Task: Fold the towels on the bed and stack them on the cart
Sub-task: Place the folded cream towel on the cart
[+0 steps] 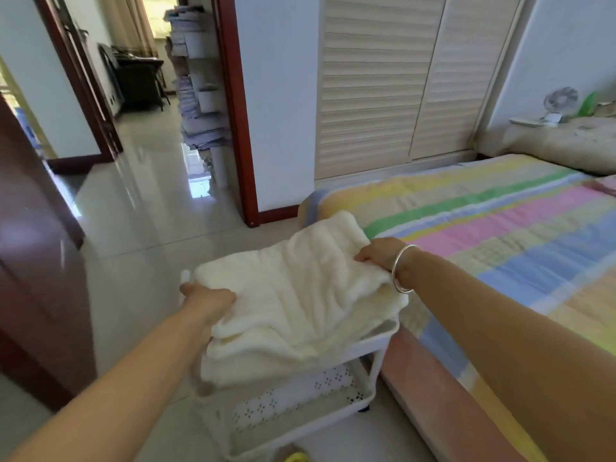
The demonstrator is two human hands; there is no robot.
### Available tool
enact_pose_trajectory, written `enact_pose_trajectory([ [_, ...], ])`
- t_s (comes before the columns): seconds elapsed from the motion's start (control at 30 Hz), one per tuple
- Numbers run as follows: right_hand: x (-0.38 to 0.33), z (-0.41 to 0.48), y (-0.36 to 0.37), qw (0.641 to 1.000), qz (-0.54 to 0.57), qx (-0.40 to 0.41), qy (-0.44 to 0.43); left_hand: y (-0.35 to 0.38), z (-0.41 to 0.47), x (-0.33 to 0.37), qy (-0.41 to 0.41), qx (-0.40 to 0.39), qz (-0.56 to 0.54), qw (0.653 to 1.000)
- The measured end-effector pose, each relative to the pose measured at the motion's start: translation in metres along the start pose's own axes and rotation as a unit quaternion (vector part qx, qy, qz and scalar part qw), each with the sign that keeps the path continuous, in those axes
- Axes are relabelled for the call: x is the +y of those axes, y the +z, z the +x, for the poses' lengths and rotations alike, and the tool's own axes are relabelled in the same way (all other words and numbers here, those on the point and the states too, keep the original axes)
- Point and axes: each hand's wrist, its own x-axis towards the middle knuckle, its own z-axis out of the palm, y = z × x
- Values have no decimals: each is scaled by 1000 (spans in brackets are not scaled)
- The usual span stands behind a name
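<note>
- Two bare hands are meeting over a cream-white fluffy folded towel (300, 295) at the centre of the frame, low down.
- The left hand (210, 300) is gripping the towel's left edge, fingers curled round it.
- The right hand (380, 253), with a silver bangle (401, 268) on its wrist, is clutching the towel's far right edge.
- The towel is sitting over the top tier of a white tiered cart with perforated shelves (293, 398). More cream layers are lying beneath it, and its near edge is drooping over the cart's front.
- The cart is standing on the glossy tiled floor (150, 211), just beside a bed with a pastel striped patchwork cover (500, 228) filling the right of the frame.
- Pale louvred wardrobe doors (400, 78) are rising at upper centre.
- A small white fan (560, 100) is standing at upper right.
</note>
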Motion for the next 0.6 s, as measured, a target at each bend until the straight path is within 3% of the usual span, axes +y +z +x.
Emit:
enact_pose_trajectory([
  [0.13, 8, 51, 19, 996, 85, -21, 18, 4, 31, -8, 39, 20, 34, 998],
  [0.3, 15, 74, 40, 996, 76, -30, 41, 8, 53, -25, 51, 15, 120, 991],
  [0.47, 26, 71, 71, 977, -187, -89, 43, 12, 56, -37, 39, -14, 208, 977],
  [0.53, 30, 67, 78, 967, -241, -76, 31, 13, 52, -38, 81, 1, 264, 961],
  [0.6, 29, 65, 85, 953, -304, -20, -9, 17, 43, -36, 159, 25, 358, 920],
])
